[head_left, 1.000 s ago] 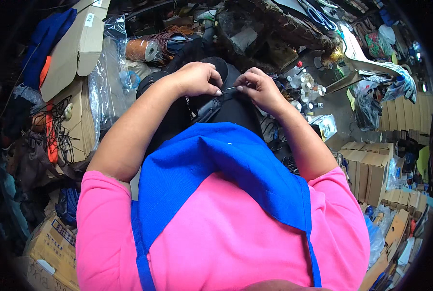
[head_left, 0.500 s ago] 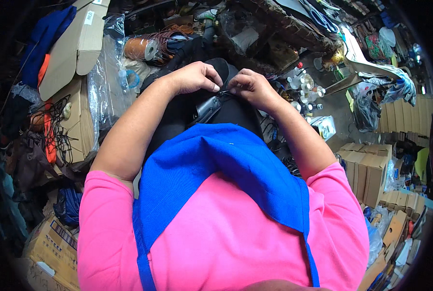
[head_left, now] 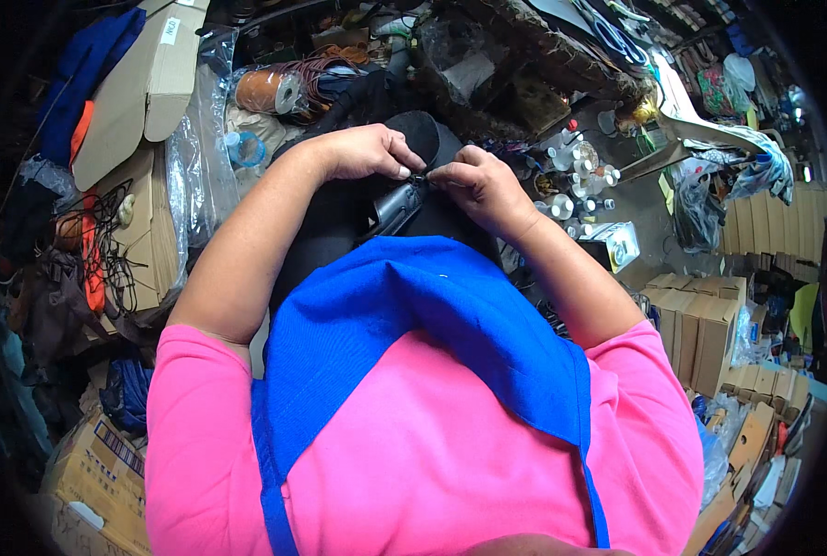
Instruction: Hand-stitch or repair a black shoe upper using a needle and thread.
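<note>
A glossy black leather-like piece (head_left: 397,209) lies over my dark-clad lap, its exact kind unclear. Above it rises a matte black curved band or rim (head_left: 415,132). My left hand (head_left: 369,153) comes in from the left, thumb and forefinger pinched at the upper end of the glossy piece. From the right, my right hand (head_left: 478,188) meets it there, fingers curled and thumb tip close to the left thumb. Between the fingertips is a small dark spot with a glint, too small to name. A blue apron (head_left: 422,278) covers my front below the hands.
Flat cardboard (head_left: 140,93) and clear plastic sheeting (head_left: 195,167) stand at the left. An orange spool (head_left: 260,91) lies beyond my left hand. Several small bottles (head_left: 580,171) stand right of my right hand, with a square tin (head_left: 614,246) nearby. Stacked cardboard boxes (head_left: 696,329) are farther right.
Both hands stay at the black piece. My right hand has dropped slightly and its fingers have shifted a little to the left; my left hand has lowered slightly.
</note>
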The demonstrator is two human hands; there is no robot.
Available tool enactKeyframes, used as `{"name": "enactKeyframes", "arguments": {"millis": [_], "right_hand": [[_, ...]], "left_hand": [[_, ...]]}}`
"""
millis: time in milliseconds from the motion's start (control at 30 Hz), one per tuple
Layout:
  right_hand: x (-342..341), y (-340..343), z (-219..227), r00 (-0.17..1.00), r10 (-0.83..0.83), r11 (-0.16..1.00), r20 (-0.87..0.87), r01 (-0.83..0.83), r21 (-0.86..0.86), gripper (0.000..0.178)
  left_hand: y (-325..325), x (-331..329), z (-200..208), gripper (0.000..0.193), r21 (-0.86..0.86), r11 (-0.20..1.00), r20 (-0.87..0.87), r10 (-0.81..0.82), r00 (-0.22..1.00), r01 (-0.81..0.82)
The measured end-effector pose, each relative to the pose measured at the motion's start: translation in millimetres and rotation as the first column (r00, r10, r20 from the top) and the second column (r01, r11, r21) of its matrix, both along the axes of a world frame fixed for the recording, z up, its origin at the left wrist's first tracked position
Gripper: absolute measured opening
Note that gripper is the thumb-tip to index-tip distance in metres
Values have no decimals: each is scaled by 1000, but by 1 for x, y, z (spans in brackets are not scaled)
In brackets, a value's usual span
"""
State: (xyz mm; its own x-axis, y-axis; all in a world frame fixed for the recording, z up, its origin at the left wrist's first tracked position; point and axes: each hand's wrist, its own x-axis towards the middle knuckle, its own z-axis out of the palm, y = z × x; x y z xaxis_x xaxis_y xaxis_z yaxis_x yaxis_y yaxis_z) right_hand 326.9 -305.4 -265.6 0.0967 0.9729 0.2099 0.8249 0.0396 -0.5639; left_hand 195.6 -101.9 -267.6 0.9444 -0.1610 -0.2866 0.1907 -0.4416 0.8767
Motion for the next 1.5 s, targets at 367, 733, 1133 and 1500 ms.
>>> {"name": "enactKeyframes", "arguments": {"millis": [367, 733, 1133, 1500], "right_hand": [[-18, 34, 49, 824, 326, 910, 463, -141, -389, 19], [2, 46, 8, 992, 37, 928, -123, -79, -365, 21], [67, -11, 5, 711, -374, 417, -595, -444, -793, 29], [104, 10, 7, -463, 331, 928, -822, 2, 373, 45]], "left_hand": [[-4, 6, 1, 38, 227, 973, 38, -41, 998, 31], [-37, -19, 4, 71, 431, 643, 444, 460, 769, -633], [-14, -151, 37, 25, 251, 844, -180, 521, 834, -474], [-30, -119, 35, 42, 253, 920, 18, 304, 953, -298]]}}
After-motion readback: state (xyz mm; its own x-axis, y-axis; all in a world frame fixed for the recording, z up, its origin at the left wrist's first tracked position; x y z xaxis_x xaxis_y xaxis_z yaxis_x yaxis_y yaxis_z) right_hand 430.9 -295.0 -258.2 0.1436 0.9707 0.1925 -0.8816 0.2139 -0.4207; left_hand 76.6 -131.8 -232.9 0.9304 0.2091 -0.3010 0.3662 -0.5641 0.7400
